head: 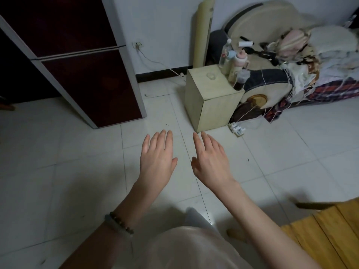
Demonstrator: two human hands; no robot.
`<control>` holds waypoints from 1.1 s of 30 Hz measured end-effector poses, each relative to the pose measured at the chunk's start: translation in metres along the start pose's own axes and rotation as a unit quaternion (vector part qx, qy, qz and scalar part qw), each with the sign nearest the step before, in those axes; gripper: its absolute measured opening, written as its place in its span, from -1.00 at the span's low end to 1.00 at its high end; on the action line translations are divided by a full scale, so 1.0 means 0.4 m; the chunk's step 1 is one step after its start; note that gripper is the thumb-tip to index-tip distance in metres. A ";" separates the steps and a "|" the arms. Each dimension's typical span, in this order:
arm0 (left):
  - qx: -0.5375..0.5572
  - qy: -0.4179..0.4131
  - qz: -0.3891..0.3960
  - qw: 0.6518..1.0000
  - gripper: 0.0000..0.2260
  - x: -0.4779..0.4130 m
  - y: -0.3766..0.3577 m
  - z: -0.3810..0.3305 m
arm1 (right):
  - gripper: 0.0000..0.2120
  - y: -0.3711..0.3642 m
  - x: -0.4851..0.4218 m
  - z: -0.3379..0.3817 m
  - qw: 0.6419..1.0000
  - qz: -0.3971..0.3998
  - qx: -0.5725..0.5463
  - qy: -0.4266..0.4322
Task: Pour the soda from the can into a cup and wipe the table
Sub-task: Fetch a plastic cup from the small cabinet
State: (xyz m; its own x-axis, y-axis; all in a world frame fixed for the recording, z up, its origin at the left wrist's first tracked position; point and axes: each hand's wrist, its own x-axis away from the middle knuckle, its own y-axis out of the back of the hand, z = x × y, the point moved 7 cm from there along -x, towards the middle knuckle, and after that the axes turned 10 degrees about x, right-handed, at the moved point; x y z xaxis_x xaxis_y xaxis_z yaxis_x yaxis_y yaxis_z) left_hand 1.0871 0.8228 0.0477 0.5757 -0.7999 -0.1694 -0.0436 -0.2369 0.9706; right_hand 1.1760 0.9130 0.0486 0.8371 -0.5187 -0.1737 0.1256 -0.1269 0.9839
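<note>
Plainly, both hands hover palm-down over the glossy white floor tiles (pixel 77 148), in front of a pale cream cube cabinet (pixel 211 105) with flat matte faces and sharp edges. The left hand (pixel 157 158) hangs nearer than the cabinet and off its left front corner, its fingers straight, close together and holding nothing. The right hand (pixel 210 162) is just below the cabinet's near bottom corner, its fingers likewise straight and relaxed and its thumb tucked inward; it holds nothing either. The two hands lie side by side, apart. A string of dark round beads and a smooth pale bangle (pixel 120 224) circle the left wrist.

On the cabinet's top, near the middle, sits a small clear round thing (pixel 211 76), glassy and low; it may be the cup, but it is too blurred to tell. Along the top's right edge stand a tall clear plastic bottle (pixel 226 48), two rounded bottles with blue and pink caps (pixel 236 61), and, at the near right corner, a see-through container of dark liquid (pixel 240 82).

Left of the cabinet stands a tall fridge (pixel 81 74) with glossy maroon doors in a silvery frame. Behind the cabinet a cream cylinder (pixel 204 32) leans on the wall. To its right a padded seat carries heaped soft fabrics (pixel 310 55). A white power strip (pixel 237 130) lies at the cabinet's right foot.
</note>
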 end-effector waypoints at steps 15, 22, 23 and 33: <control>0.007 0.026 0.054 0.998 -0.27 -0.620 -0.113 0.170 | -0.29 -0.131 -0.630 -0.107 0.999 -0.008 -0.033 -0.019; 0.029 0.016 0.079 0.996 -0.30 -0.866 -0.152 0.204 | -0.28 -0.174 -0.862 -0.175 0.999 -0.003 -0.032 -0.031; 0.030 0.016 0.081 0.996 -0.29 -0.891 -0.158 0.210 | -0.28 -0.183 -0.885 -0.182 0.999 0.000 -0.031 -0.034; 0.031 -0.084 0.086 0.992 -0.25 -1.262 -0.230 0.304 | -0.30 -0.304 -1.190 -0.223 0.991 0.049 -0.032 -0.119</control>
State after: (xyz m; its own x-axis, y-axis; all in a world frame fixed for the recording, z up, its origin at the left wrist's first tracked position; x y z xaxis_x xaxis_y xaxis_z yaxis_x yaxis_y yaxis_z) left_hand 0.7014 1.1813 0.0232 0.4107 -0.9112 -0.0333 -0.1819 -0.1177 0.9763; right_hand 0.8096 1.2507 0.0154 0.6987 -0.7115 -0.0751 0.0897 -0.0170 0.9958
